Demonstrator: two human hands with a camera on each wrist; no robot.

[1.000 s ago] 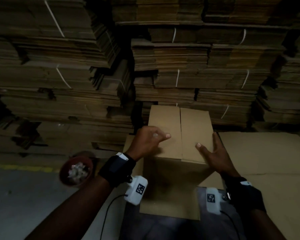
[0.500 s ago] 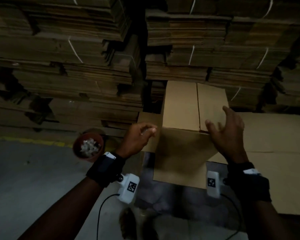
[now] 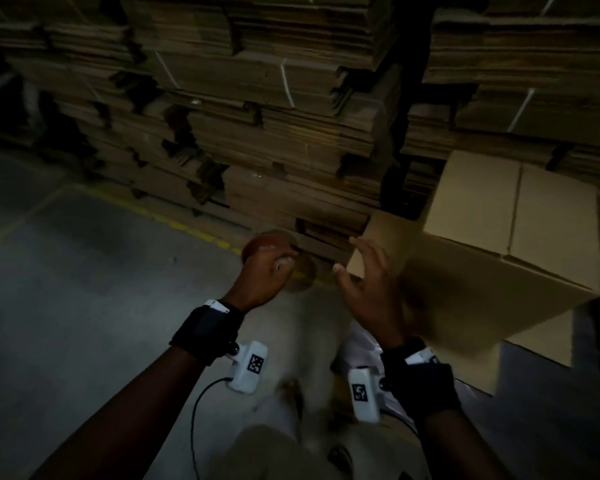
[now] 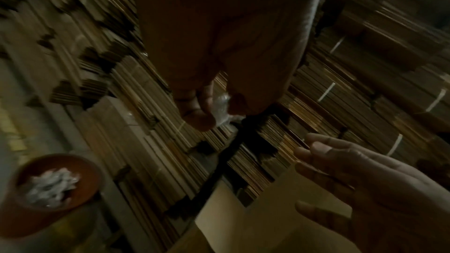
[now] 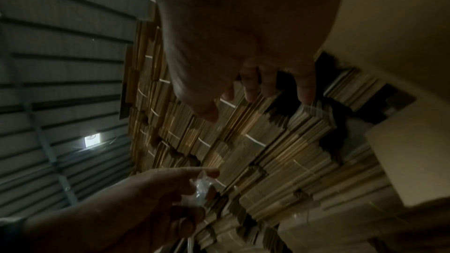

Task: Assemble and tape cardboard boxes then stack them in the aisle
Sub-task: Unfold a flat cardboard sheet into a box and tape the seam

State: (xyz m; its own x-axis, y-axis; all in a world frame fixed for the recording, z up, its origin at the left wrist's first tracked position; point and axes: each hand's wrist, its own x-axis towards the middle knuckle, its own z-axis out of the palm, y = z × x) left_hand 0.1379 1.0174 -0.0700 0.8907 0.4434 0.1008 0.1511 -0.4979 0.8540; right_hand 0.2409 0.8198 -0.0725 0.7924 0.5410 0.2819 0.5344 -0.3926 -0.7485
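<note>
Head view: cardboard box point(image 3: 492, 251) at right, upright, top seam running near to far; right hand point(image 3: 368, 292) spread loose beside it, grasping nothing. Left wrist view: left hand point(image 4: 214, 76) pinching crumpled clear tape point(image 4: 220, 109); red pot point(image 4: 48, 189) lower left. Right wrist view: no readable writing.

In the right half of the frame an assembled box point(image 3: 492, 244) stood with its top flaps closed along a bare centre seam. Low at centre the right hand point(image 3: 371, 289) hovered with fingers spread, beside the box's near left corner. Just left of it the left hand point(image 3: 264, 275) was curled round something small and pale, over a reddish bowl point(image 3: 267, 241). Strapped stacks of flat cardboard point(image 3: 257, 116) filled the upper frame. Grey floor point(image 3: 84, 323) with a yellow line point(image 3: 187, 228) lay at lower left.
</note>
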